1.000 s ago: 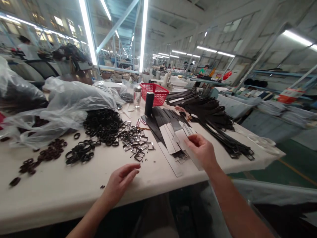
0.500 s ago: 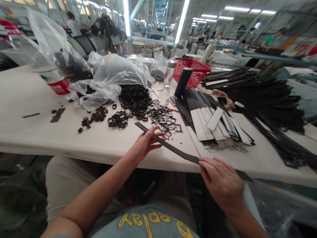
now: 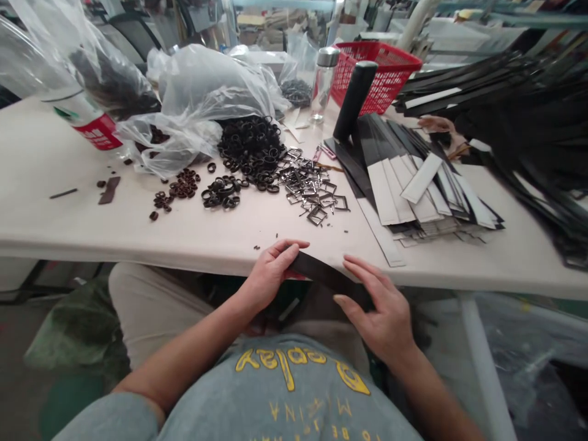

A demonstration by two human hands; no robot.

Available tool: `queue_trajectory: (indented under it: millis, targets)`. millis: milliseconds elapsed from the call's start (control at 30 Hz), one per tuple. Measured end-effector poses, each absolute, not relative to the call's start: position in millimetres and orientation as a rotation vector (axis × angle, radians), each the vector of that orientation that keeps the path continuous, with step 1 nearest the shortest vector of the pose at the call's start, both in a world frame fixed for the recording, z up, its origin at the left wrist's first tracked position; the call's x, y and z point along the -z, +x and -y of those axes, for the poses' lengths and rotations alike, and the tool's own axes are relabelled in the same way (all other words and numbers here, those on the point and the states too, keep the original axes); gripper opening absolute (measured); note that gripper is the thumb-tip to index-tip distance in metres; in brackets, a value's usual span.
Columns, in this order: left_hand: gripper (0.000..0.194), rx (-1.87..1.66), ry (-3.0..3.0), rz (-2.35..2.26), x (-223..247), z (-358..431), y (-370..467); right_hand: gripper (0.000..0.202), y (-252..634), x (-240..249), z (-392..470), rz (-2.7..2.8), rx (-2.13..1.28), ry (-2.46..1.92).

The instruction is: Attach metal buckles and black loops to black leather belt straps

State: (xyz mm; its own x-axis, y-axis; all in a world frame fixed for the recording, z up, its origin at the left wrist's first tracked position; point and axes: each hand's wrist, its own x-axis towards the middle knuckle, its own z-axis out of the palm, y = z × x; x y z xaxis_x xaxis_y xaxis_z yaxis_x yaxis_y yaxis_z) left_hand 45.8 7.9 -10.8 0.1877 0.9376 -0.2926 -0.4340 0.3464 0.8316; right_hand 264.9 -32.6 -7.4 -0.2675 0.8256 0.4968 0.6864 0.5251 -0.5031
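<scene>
My left hand (image 3: 272,269) is closed on one end of a black leather strap (image 3: 324,272), pinching it between thumb and fingers at the table's front edge. The strap bows toward my right hand (image 3: 379,306), its flat face turned up. Thumb and fingers of that right hand are spread apart around the strap, which runs toward the palm; its far end is hidden there. Beyond my hands lie a heap of metal buckles (image 3: 316,190), a pile of black belt loops (image 3: 252,147) and a smaller group of brown loops (image 3: 181,184).
White-and-black strips (image 3: 390,190) are stacked right of the buckles. Behind stand a black cylinder (image 3: 356,101), a glass bottle (image 3: 320,86) and a red basket (image 3: 390,70). Plastic bags (image 3: 206,79) and a cut bottle (image 3: 87,119) are at left, dark straps (image 3: 519,128) at far right.
The strap has come closer to my body and turned its flat side up. My right hand has moved left and its fingers have spread from a pinch. My view has tipped downward.
</scene>
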Motion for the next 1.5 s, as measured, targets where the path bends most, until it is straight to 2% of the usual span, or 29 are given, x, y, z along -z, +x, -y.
queue_trajectory:
  millis: [167,400,500,633,800,1000,1100,1233,1367,1500]
  targets:
    - [0.037,-1.074,0.65,-0.918,15.6,8.7,53.0,0.034,216.4,22.8,24.5,1.909,-0.323,-1.204]
    - [0.042,-1.041,0.707,-0.985,18.5,12.3,37.6,0.022,210.8,26.3,23.0,2.009,-0.194,-1.149]
    - [0.034,-1.047,1.109,-1.082,19.0,13.6,33.9,0.013,212.3,25.2,20.8,2.071,-0.178,-1.146]
    - [0.017,-1.148,1.954,-1.233,21.0,10.7,26.4,0.013,214.3,27.1,16.3,2.137,-0.121,-1.145]
    - [0.014,-1.134,2.482,-1.029,25.8,0.7,16.6,0.017,212.9,28.6,14.3,2.172,-0.119,-1.113]
    - [0.014,-1.232,2.35,-0.936,26.4,-5.6,15.9,0.021,208.1,30.8,11.6,2.177,-0.13,-1.037]
    - [0.021,-1.311,2.129,-0.824,16.7,-2.5,17.1,0.023,218.4,32.4,4.7,2.174,-0.111,-1.061]
    - [0.037,-1.051,2.041,-0.617,2.2,-1.2,9.0,0.029,247.1,34.7,-8.5,2.064,-0.138,-1.313]
    - [0.016,-0.998,1.985,-1.134,-0.7,-23.2,-21.8,0.033,265.3,35.3,-16.1,1.953,-0.202,-1.469]
    - [0.015,-0.992,2.055,-1.847,6.8,-62.5,-69.9,0.037,263.5,34.1,-17.6,1.867,-0.238,-1.481]
